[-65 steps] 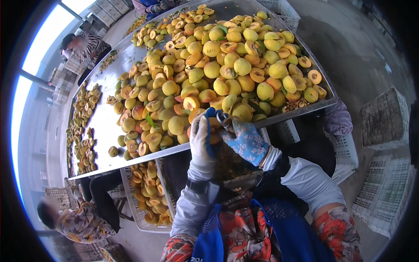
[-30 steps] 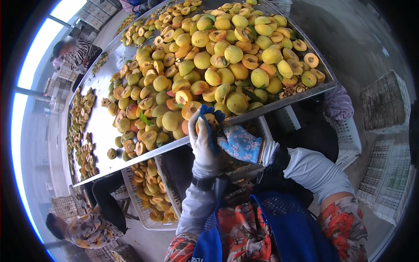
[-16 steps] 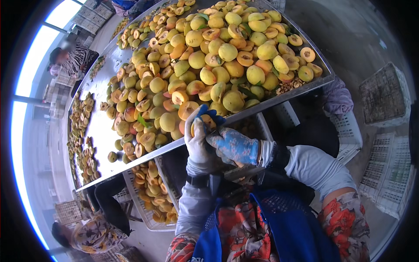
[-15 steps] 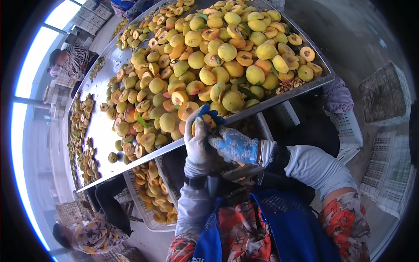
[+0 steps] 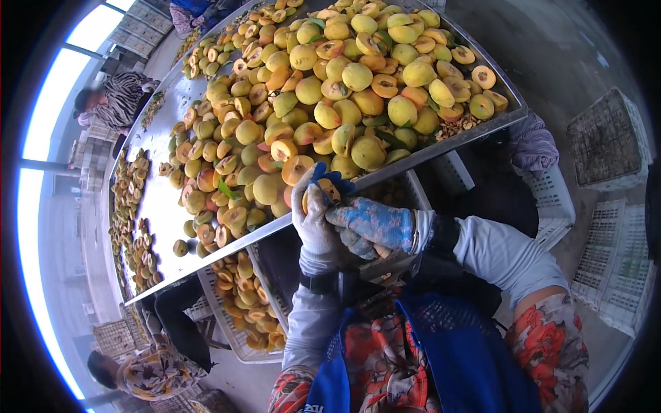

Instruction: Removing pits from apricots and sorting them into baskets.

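My left hand (image 5: pixel 311 212), in a white glove with blue fingertips, is closed round a yellow peach half (image 5: pixel 330 191) just off the table's near edge. Its cut face is partly covered by my fingers. Close against it is my right hand (image 5: pixel 375 225), in a blue patterned glove, wrapped round a tool whose wooden handle end (image 5: pixel 382 252) sticks out below the fist. The tool's working end is hidden at the fruit. Beyond both hands, whole and halved peaches (image 5: pixel 358 77) lie heaped on a metal table (image 5: pixel 441 150).
A white crate (image 5: pixel 242 347) of peach halves stands below the table edge at left. Loose pits (image 5: pixel 460 126) lie in the table's right corner. Crates (image 5: pixel 606 148) stand on the floor at right. Other people (image 5: pixel 162 372) sit along the table's left side.
My right hand has turned slightly at the peach half, and more of the wooden handle end shows below it. My left hand keeps its hold. The whole view has shifted slightly.
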`<control>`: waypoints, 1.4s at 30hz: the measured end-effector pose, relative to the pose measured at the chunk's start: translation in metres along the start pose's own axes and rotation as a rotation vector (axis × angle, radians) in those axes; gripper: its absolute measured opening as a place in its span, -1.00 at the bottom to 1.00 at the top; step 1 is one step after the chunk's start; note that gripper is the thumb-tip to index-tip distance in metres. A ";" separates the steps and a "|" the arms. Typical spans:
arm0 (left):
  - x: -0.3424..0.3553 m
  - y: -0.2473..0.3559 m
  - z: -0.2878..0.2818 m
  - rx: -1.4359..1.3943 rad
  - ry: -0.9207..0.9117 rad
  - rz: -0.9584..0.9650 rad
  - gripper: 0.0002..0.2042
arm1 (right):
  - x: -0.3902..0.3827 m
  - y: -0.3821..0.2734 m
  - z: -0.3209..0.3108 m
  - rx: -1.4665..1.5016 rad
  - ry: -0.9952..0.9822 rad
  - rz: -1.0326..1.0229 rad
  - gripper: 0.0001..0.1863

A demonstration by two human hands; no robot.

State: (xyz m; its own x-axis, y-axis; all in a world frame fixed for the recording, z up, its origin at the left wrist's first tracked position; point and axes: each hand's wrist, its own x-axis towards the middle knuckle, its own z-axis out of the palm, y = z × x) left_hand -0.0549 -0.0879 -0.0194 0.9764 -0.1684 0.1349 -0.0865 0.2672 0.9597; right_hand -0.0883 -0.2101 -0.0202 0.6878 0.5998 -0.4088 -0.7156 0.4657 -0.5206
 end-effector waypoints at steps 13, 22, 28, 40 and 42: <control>0.010 0.013 -0.020 0.105 -0.252 -0.145 -0.51 | 0.002 -0.002 -0.012 0.145 -0.192 0.189 -0.73; 0.001 -0.003 -0.003 0.000 -0.014 0.114 -0.49 | -0.005 0.004 0.001 0.053 -0.035 -0.007 -0.78; 0.010 0.000 -0.023 -0.113 -0.305 -0.143 -0.47 | -0.008 -0.012 -0.003 -0.202 -0.078 0.101 -0.72; -0.002 -0.004 -0.005 -0.075 -0.065 -0.009 -0.42 | -0.007 0.000 0.003 -0.051 0.041 -0.018 -0.77; -0.001 -0.003 -0.012 -0.094 -0.138 -0.080 -0.38 | -0.006 -0.007 -0.010 -0.243 -0.053 0.099 -0.69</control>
State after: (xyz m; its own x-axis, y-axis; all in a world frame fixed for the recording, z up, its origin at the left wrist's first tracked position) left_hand -0.0533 -0.0775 -0.0256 0.9424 -0.3198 0.0979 0.0156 0.3345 0.9423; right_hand -0.0860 -0.2230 -0.0216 0.6044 0.6705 -0.4303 -0.7243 0.2374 -0.6473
